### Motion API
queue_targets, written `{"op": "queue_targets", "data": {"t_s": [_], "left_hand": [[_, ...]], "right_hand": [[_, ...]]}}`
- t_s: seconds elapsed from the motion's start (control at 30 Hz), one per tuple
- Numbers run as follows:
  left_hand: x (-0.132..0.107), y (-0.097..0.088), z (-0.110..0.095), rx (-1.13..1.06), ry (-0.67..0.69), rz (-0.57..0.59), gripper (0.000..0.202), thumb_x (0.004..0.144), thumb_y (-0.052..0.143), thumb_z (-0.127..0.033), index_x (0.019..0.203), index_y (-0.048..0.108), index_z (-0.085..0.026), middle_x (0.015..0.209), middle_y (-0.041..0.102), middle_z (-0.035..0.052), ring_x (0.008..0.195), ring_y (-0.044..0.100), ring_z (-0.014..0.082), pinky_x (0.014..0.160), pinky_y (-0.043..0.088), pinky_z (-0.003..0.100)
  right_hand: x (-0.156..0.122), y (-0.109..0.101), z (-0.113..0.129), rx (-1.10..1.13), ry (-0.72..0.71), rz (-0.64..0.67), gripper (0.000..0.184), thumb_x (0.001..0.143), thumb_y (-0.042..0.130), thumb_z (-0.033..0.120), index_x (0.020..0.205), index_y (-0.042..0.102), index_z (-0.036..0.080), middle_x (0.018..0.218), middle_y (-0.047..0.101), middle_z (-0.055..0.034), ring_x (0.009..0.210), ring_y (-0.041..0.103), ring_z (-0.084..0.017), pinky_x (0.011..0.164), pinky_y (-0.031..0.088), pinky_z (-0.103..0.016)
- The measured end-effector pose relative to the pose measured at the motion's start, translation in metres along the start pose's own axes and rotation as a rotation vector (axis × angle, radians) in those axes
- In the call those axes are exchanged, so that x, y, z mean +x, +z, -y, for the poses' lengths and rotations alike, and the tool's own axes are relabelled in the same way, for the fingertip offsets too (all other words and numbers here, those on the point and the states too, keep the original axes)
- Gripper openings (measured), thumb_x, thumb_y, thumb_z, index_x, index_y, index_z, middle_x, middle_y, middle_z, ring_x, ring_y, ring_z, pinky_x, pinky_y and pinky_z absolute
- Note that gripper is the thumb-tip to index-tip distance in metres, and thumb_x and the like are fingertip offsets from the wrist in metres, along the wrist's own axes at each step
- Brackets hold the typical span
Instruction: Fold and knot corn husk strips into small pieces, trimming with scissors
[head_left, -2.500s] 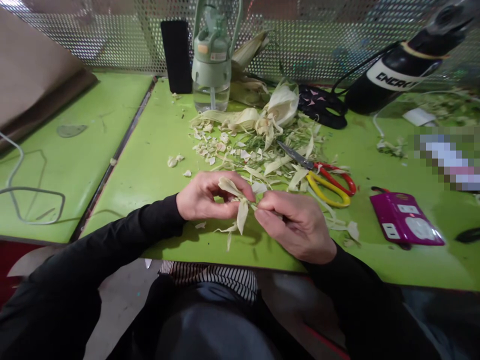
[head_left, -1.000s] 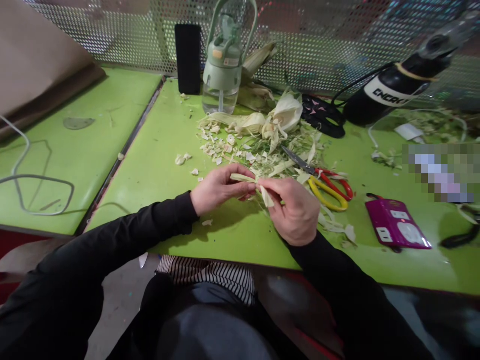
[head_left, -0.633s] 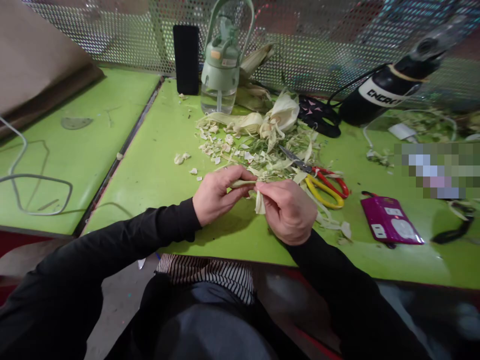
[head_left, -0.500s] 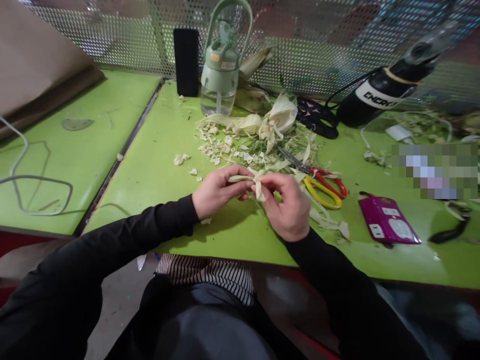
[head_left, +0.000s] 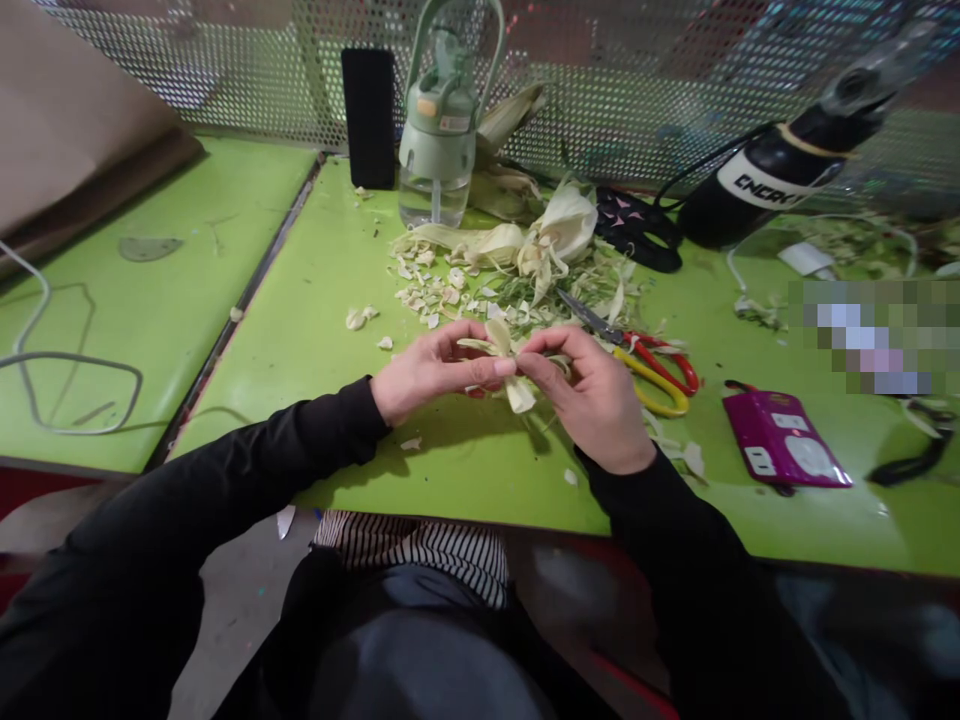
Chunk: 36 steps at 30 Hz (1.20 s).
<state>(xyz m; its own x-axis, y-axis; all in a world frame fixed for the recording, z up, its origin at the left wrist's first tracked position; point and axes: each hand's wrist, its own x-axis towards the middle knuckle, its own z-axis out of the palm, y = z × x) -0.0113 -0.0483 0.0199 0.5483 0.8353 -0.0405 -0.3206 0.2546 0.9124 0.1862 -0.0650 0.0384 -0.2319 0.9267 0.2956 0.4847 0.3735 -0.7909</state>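
While pinching a pale husk strip [head_left: 501,345] between thumb and forefinger, hovers just above the near part of the green table [head_left: 300,340] with the left hand [head_left: 429,372], the other fingers loosely curled. Closes the right hand [head_left: 594,398] on the same strip from the other side, thumb and first fingers pressed onto it, the rest bent under. Brings both sets of fingertips almost together at the middle.

Holds the strip with its long axis roughly crosswise, left to right, from one pinch to the other. Lets one loose end point down and toward the body, just below the right fingertips, and a shorter tip point up and away. Cannot tell whether the hanging end touches the table.

Just beyond the right hand: scissors [head_left: 651,362] lying flat, red and yellow handles to the right, blades pointing up and left into a litter of scraps [head_left: 435,292]. Farther back: a heap of husks [head_left: 559,225], a green water bottle [head_left: 442,135] upright just beside a black block [head_left: 367,115], both against the mesh wall [head_left: 637,80], and a black bottle [head_left: 765,180] on its side at the right. Near the right wrist, well apart from the strip: a purple socket box [head_left: 784,450] flat on the table.
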Motion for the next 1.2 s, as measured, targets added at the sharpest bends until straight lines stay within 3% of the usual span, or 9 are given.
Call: {"op": "queue_targets", "data": {"t_s": [0.17,0.37,0.5,0.57,0.67,0.73,0.8,0.97,1.2], "left_hand": [[0.000,0.002,0.001,0.009,0.049,-0.026,0.029,0.074,0.084,-0.030,0.088,0.065,-0.014,0.070,0.064,-0.0042,0.055,0.054,0.0041,0.054,0.042,0.018],[-0.001,0.003,0.009,-0.088,0.012,-0.078,0.026,0.070,0.084,-0.029,0.086,0.071,-0.013,0.072,0.067,-0.0009,0.064,0.059,0.0081,0.067,0.048,0.024],[0.000,0.000,0.011,-0.107,-0.014,-0.065,0.024,0.070,0.085,-0.028,0.082,0.071,-0.013,0.068,0.065,-0.0022,0.062,0.059,0.0071,0.066,0.049,0.022],[0.001,-0.001,0.008,-0.137,-0.062,-0.071,0.023,0.073,0.084,-0.026,0.081,0.068,-0.013,0.072,0.068,-0.0017,0.062,0.060,0.0065,0.066,0.050,0.021],[0.001,0.000,0.002,-0.159,-0.134,-0.100,0.015,0.085,0.074,-0.021,0.082,0.062,-0.013,0.076,0.071,-0.0003,0.064,0.065,0.0069,0.070,0.055,0.022],[0.000,0.003,-0.002,-0.158,-0.158,-0.142,0.009,0.093,0.064,-0.018,0.085,0.061,-0.014,0.076,0.071,0.0000,0.065,0.067,0.0070,0.074,0.057,0.024],[0.000,0.006,-0.004,-0.160,-0.164,-0.190,0.007,0.096,0.059,-0.014,0.089,0.061,-0.014,0.076,0.071,-0.0005,0.065,0.068,0.0069,0.076,0.059,0.024],[0.001,0.007,-0.008,-0.081,-0.183,-0.174,0.006,0.092,0.061,-0.006,0.093,0.063,-0.012,0.073,0.070,-0.0021,0.061,0.067,0.0059,0.074,0.060,0.024],[-0.001,0.005,-0.009,0.050,-0.066,-0.126,0.011,0.089,0.067,-0.012,0.085,0.057,-0.011,0.065,0.065,-0.0033,0.056,0.063,0.0042,0.060,0.055,0.016]], "right_hand": [[0.000,-0.002,0.004,0.173,0.124,0.078,0.028,0.087,0.071,0.049,0.086,0.066,0.022,0.076,0.067,0.0008,0.068,0.060,-0.013,0.066,0.048,-0.027],[0.001,0.008,-0.002,0.678,0.419,0.176,0.039,0.073,0.081,0.056,0.081,0.066,0.021,0.062,0.059,0.0046,0.056,0.051,-0.007,0.053,0.040,-0.020],[0.002,0.015,-0.008,0.764,0.497,0.236,0.040,0.074,0.080,0.057,0.079,0.063,0.020,0.062,0.055,0.0050,0.053,0.046,-0.007,0.049,0.035,-0.020],[0.001,0.015,-0.011,0.624,0.373,0.168,0.033,0.083,0.072,0.054,0.086,0.065,0.022,0.072,0.062,0.0022,0.060,0.053,-0.010,0.054,0.041,-0.023],[0.001,0.011,-0.013,0.151,-0.031,-0.103,0.017,0.091,0.067,0.040,0.102,0.067,0.027,0.104,0.069,-0.0024,0.093,0.064,-0.019,0.082,0.050,-0.036],[0.001,0.008,-0.014,-0.180,-0.302,-0.243,0.020,0.089,0.067,0.028,0.109,0.069,0.029,0.118,0.068,-0.0039,0.112,0.061,-0.025,0.099,0.045,-0.046],[0.001,0.005,-0.014,-0.372,-0.460,-0.269,0.025,0.087,0.067,0.021,0.112,0.070,0.029,0.115,0.068,-0.0049,0.112,0.060,-0.027,0.100,0.044,-0.049],[0.002,0.005,-0.016,-0.323,-0.513,-0.179,0.017,0.086,0.072,0.020,0.101,0.073,0.029,0.091,0.070,-0.0015,0.087,0.065,-0.021,0.077,0.050,-0.037],[0.001,0.009,-0.016,-0.058,-0.382,-0.154,0.016,0.085,0.074,0.015,0.094,0.072,0.028,0.088,0.074,0.0019,0.075,0.064,-0.014,0.066,0.048,-0.029]]}}
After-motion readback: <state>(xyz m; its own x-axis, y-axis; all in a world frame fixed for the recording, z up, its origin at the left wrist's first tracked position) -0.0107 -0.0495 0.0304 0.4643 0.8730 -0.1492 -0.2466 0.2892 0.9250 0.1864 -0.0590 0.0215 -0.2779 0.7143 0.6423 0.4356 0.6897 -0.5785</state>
